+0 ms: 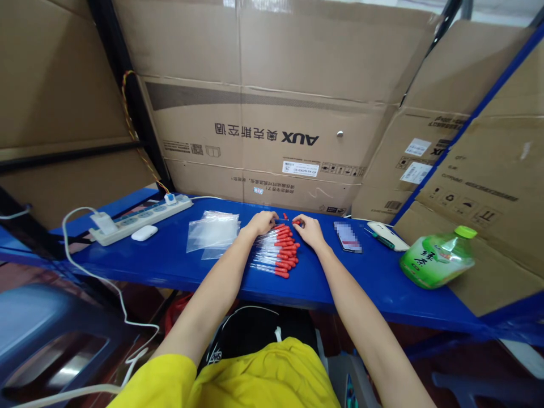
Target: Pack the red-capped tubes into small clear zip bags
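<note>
A pile of clear droppers [268,249] with red bulb ends lies on the blue table, bulbs pointing right. Just behind the pile, my left hand [262,222] is closed, with a thin clear dropper tube [282,220] reaching right from its fingertips. My right hand [310,231] pinches a small red bulb [296,223] close to that tube's end; whether the two touch is too small to tell. Another red bulb [285,216] shows just behind, between the hands. Clear plastic bags [213,232] lie flat to the left, beside my left forearm.
A white power strip [144,218] and a white earbud case [144,233] are at the left. To the right lie a phone [347,237], a white flat object [387,236] with a green-handled tool [382,240], and a green tea bottle [437,260]. Cardboard [263,107] walls the back.
</note>
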Demonstrator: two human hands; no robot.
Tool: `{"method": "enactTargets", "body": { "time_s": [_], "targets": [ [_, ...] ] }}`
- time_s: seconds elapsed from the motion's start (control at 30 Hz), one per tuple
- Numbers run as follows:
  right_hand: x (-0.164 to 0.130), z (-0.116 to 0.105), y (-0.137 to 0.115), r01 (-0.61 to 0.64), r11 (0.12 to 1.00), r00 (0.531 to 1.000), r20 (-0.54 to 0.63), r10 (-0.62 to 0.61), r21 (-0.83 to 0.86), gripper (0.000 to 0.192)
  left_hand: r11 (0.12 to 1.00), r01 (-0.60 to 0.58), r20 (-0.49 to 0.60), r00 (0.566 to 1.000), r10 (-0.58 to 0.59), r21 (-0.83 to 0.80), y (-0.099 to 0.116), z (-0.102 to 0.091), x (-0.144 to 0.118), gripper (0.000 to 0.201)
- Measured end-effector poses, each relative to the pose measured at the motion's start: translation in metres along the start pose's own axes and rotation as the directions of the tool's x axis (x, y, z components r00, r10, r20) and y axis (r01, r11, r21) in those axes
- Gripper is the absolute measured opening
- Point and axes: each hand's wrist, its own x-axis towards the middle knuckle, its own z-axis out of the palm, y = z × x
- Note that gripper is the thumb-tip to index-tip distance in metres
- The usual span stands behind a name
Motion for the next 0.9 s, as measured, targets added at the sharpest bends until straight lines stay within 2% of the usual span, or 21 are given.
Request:
{"method": "enactTargets", "body": {
  "time_s": [0.13,0.3,0.4,0.57,0.7,0.9],
  "targets": [
    [-0.001,0.001,0.0,-0.004,0.999,1.0,0.006,0.004,-0.036,0.017,1.0,-0.01,0.004,1.0,0.01,0.003,-0.004,0.003,0.003,0.03],
    [0.0,0.001,0.0,-0.025,0.999,0.999,-0.039,0.023,-0.048,0.017,0.998,-0.039,-0.126,0.992,0.032,-0.056,-0.007,0.007,0.007,0.025],
    [0.0,-0.002,-0.005,0.013,0.998,0.997,-0.073,-0.009,0.055,0.016,0.981,-0.093,-0.201,0.978,0.058,-0.169,0.001,0.007,0.007,0.021],
    [-0.001,-0.006,-0.017,0.058,0.968,0.993,-0.109,-0.032,0.243,0.02,0.903,-0.15,-0.213,0.975,0.067,-0.404,0.027,0.001,0.002,0.03],
    [-0.002,-0.005,-0.023,0.061,0.956,0.993,-0.116,-0.029,0.286,0.019,0.883,-0.218,-0.201,0.969,0.144,-0.417,0.04,-0.004,-0.002,0.036],
    [-0.005,-0.009,-0.028,0.14,0.918,0.984,-0.158,-0.086,0.371,0.022,0.851,-0.298,-0.244,0.947,0.208,-0.432,0.04,-0.008,-0.001,0.04]
  ]
}}
